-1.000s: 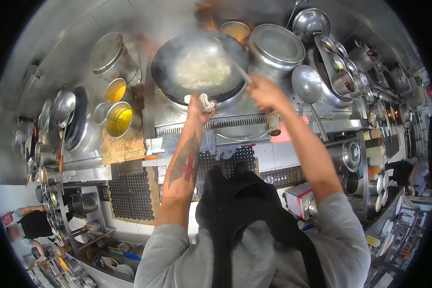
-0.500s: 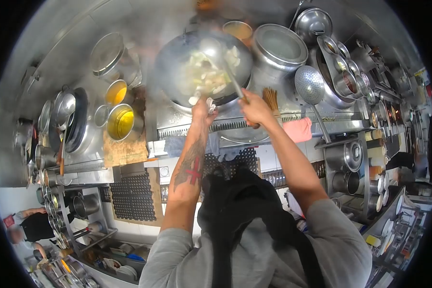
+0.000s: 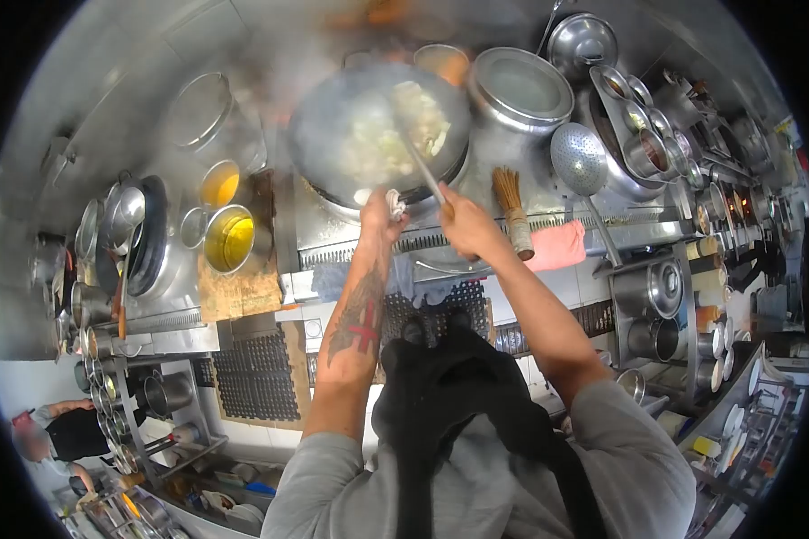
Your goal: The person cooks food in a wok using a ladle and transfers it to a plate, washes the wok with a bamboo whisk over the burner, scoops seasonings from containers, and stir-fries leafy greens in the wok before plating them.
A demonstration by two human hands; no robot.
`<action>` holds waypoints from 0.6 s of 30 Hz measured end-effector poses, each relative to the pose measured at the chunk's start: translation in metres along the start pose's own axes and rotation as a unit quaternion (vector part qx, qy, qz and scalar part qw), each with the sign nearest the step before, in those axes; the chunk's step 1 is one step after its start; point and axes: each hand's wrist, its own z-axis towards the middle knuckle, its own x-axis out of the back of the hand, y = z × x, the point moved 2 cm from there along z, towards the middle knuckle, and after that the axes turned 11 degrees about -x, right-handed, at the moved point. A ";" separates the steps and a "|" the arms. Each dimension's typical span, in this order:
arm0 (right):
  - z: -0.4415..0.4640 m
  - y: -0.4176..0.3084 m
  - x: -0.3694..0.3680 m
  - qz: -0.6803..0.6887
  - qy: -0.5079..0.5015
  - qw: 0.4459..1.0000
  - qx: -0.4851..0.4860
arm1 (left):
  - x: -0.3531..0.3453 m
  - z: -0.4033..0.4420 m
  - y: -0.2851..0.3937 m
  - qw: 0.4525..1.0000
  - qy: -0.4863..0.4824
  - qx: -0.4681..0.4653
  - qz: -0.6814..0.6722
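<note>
A large dark wok [image 3: 319,144] sits on the stove, with pale chopped food [image 3: 382,139] in it under steam. My left hand [image 3: 377,217] is closed on the wok's near edge, with a white cloth [image 3: 395,206] bunched between. Held in my right hand [image 3: 467,225] is a ladle [image 3: 421,164], gripped by its handle and slanting into the wok. The ladle's bowl is hidden by food and steam. Just right of that hand, a bamboo brush [image 3: 512,208] lies on the stove's front.
Right of the wok stand a big lidded pot [image 3: 523,90] and a perforated skimmer [image 3: 580,160]. A pink cloth [image 3: 557,248] lies at the stove's edge. To the left are pots of yellow liquid [image 3: 234,241]. Another person [image 3: 67,431] is at far left.
The ladle's bowl, visible above the food before, is now lost in food and steam. My right hand has shifted slightly left and down. The food has moved within the wok.
</note>
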 end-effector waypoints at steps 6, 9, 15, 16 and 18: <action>-0.077 0.040 0.044 -0.017 0.009 0.998 0.054 | 0.000 0.015 0.001 0.995 -0.001 0.081 -0.066; -0.108 0.048 0.009 0.148 0.018 0.989 0.006 | 0.007 0.024 -0.006 0.991 -0.081 0.076 -0.076; -0.111 0.082 -0.084 0.650 -0.265 0.693 -0.166 | 0.003 0.012 -0.003 0.993 -0.065 0.044 -0.094; -0.113 0.084 -0.096 0.628 -0.233 0.714 -0.202 | 0.004 0.011 -0.003 0.994 -0.059 0.042 -0.081; -0.114 0.086 -0.106 0.612 -0.225 0.730 -0.206 | 0.003 0.011 0.000 0.995 -0.059 0.038 -0.070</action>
